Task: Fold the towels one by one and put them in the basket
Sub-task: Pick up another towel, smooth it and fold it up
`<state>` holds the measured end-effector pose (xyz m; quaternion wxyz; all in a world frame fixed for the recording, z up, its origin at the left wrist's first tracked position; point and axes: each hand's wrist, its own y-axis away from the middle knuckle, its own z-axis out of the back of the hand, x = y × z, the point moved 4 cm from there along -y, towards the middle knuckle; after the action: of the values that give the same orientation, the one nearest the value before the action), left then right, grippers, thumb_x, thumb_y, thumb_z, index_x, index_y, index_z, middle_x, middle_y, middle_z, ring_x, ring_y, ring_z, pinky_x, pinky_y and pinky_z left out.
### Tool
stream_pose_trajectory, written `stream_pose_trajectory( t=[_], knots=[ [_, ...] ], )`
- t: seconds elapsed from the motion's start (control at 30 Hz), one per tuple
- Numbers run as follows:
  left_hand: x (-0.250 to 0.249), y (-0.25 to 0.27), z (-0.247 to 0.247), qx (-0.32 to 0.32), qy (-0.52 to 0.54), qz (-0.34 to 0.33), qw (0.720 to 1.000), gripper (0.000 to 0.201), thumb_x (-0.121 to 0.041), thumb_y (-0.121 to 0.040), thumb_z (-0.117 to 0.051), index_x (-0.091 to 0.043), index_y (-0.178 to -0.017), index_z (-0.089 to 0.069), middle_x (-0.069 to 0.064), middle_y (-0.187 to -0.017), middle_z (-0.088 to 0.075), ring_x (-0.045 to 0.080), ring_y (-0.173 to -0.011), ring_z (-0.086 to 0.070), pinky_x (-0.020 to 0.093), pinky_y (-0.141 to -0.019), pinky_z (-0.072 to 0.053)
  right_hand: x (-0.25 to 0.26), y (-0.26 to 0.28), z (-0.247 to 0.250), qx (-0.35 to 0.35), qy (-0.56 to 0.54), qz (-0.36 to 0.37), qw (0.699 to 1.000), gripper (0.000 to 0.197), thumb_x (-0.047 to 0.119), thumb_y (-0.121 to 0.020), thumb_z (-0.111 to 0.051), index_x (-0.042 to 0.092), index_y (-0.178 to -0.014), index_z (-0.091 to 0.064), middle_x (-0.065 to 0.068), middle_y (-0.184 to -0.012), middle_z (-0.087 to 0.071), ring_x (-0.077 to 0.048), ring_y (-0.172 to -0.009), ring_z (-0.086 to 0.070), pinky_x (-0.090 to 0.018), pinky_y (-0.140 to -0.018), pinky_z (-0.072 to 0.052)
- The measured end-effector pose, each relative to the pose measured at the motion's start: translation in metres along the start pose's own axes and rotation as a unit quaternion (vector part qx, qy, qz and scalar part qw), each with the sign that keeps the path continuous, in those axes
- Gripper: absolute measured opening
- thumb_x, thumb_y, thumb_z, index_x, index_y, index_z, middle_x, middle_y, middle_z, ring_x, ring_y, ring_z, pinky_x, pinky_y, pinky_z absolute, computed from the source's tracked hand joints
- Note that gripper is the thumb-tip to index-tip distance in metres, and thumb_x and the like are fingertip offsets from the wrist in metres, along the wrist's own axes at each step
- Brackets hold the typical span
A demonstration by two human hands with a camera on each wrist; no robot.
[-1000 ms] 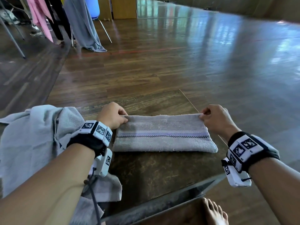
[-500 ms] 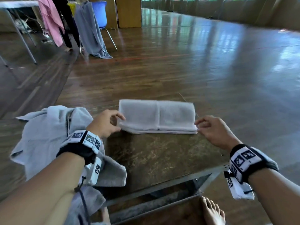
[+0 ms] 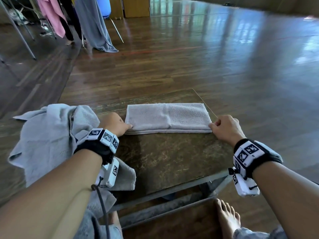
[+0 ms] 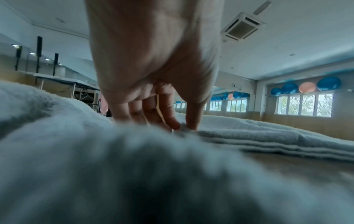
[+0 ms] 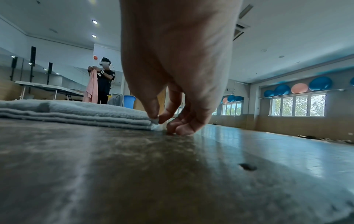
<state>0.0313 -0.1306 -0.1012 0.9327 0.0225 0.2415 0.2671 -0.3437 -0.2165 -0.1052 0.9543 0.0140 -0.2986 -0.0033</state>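
A low bench with a dark, worn top and a metal frame stands on a glossy wooden floor. A bare foot rests on the floor beside the bench's near right corner. Far off to the left, a pink cloth and a grey cloth hang down, the grey one draped over a blue chair. In the right wrist view a person in dark clothes wearing a white headset holds up a pink cloth beside a long white table. Blue and orange exercise balls sit in a row above the windows. A square vent is set in the ceiling.
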Motion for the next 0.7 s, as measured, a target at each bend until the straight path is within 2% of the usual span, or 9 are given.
stream_pose_trajectory(
  t=[0.1, 0.17, 0.23, 0.3, 0.37, 0.43, 0.53, 0.63, 0.7],
  knots=[
    [0.000, 0.001, 0.010, -0.030, 0.031, 0.024, 0.999, 0.046, -0.034, -0.076, -0.078, -0.010, -0.051, -0.048, 0.005, -0.051, -0.047, 0.024, -0.050, -0.047, 0.030, -0.050, -0.035, 0.003, 0.001, 0.007, -0.022, -0.031, 0.002, 0.999, 0.044, 0.018, -0.091, -0.063, 0.014, -0.049, -0.048, -0.012, -0.072, -0.058, -0.028, -0.087, -0.049, -0.031, -0.073, -0.040],
    [-0.001, 0.004, 0.019, -0.047, 0.044, 0.039, 0.997, 0.036, -0.032, -0.071, -0.076, -0.005, -0.059, -0.057, 0.007, -0.055, -0.055, 0.025, -0.053, -0.055, 0.031, -0.052, -0.041, 0.006, 0.004, 0.013, -0.041, -0.044, 0.012, 0.998, 0.048, 0.013, -0.085, -0.058, 0.016, -0.042, -0.038, -0.004, -0.051, -0.046, -0.027, -0.080, -0.046, -0.031, -0.064, -0.039],
    [-0.001, 0.006, 0.025, -0.043, 0.046, 0.043, 0.997, 0.032, -0.031, -0.067, -0.075, -0.003, -0.063, -0.060, 0.010, -0.059, -0.060, 0.027, -0.057, -0.060, 0.032, -0.055, -0.045, 0.009, 0.006, 0.016, -0.038, -0.047, 0.014, 0.998, 0.046, 0.012, -0.082, -0.058, 0.016, -0.041, -0.037, 0.000, -0.045, -0.040, -0.025, -0.078, -0.045, -0.030, -0.057, -0.038],
    [0.000, 0.009, 0.021, -0.022, 0.030, 0.048, 0.998, 0.029, -0.027, -0.066, -0.075, -0.004, -0.061, -0.057, 0.009, -0.059, -0.057, 0.025, -0.056, -0.058, 0.032, -0.053, -0.043, 0.008, 0.008, 0.015, -0.016, -0.036, 0.013, 0.999, 0.040, 0.015, -0.082, -0.060, 0.013, -0.045, -0.044, -0.003, -0.054, -0.051, -0.027, -0.080, -0.051, -0.032, -0.061, -0.044],
    [0.000, 0.011, 0.013, -0.015, 0.003, 0.035, 0.999, 0.028, -0.022, -0.069, -0.075, -0.007, -0.060, -0.053, 0.007, -0.058, -0.053, 0.023, -0.054, -0.051, 0.031, -0.052, -0.039, 0.006, 0.010, 0.012, -0.002, 0.003, 0.005, 1.000, 0.027, 0.022, -0.083, -0.063, 0.013, -0.059, -0.056, -0.009, -0.080, -0.064, -0.029, -0.084, -0.059, -0.035, -0.071, -0.049],
    [-0.009, 0.011, 0.010, -0.053, -0.008, -0.044, 0.998, 0.020, -0.018, -0.075, -0.075, -0.013, -0.069, -0.057, 0.003, -0.070, -0.059, 0.021, -0.064, -0.055, 0.033, -0.059, -0.045, 0.009, 0.012, 0.011, -0.030, 0.062, 0.028, 0.997, 0.013, 0.031, -0.085, -0.063, 0.020, -0.078, -0.059, -0.004, -0.097, -0.062, -0.028, -0.089, -0.059, -0.038, -0.076, -0.048],
    [-0.032, 0.011, 0.009, -0.090, 0.034, -0.212, 0.973, 0.009, -0.020, -0.082, -0.071, -0.020, -0.086, -0.063, 0.001, -0.092, -0.063, 0.014, -0.075, -0.058, 0.034, -0.070, -0.051, 0.021, 0.015, 0.007, -0.052, 0.088, 0.165, 0.981, 0.017, 0.036, -0.093, -0.057, 0.024, -0.106, -0.060, 0.001, -0.118, -0.059, -0.022, -0.110, -0.053, -0.042, -0.086, -0.049],
    [-0.048, 0.015, -0.010, -0.007, 0.014, -0.267, 0.964, 0.013, -0.033, -0.088, -0.068, -0.025, -0.099, -0.066, -0.007, -0.101, -0.061, 0.005, -0.082, -0.056, 0.022, -0.069, -0.045, 0.030, 0.020, -0.011, 0.069, 0.096, 0.273, 0.955, 0.028, 0.040, -0.100, -0.053, 0.030, -0.125, -0.060, 0.008, -0.135, -0.056, -0.015, -0.126, -0.047, -0.045, -0.105, -0.042],
    [-0.051, 0.017, -0.026, 0.047, -0.055, -0.259, 0.963, 0.020, -0.046, -0.089, -0.065, -0.029, -0.099, -0.067, -0.007, -0.102, -0.058, 0.011, -0.095, -0.055, 0.025, -0.078, -0.044, 0.034, 0.022, -0.019, 0.121, 0.114, 0.279, 0.946, 0.025, 0.047, -0.100, -0.051, 0.034, -0.118, -0.064, 0.012, -0.125, -0.058, -0.016, -0.121, -0.049, -0.042, -0.105, -0.040]
  ],
)
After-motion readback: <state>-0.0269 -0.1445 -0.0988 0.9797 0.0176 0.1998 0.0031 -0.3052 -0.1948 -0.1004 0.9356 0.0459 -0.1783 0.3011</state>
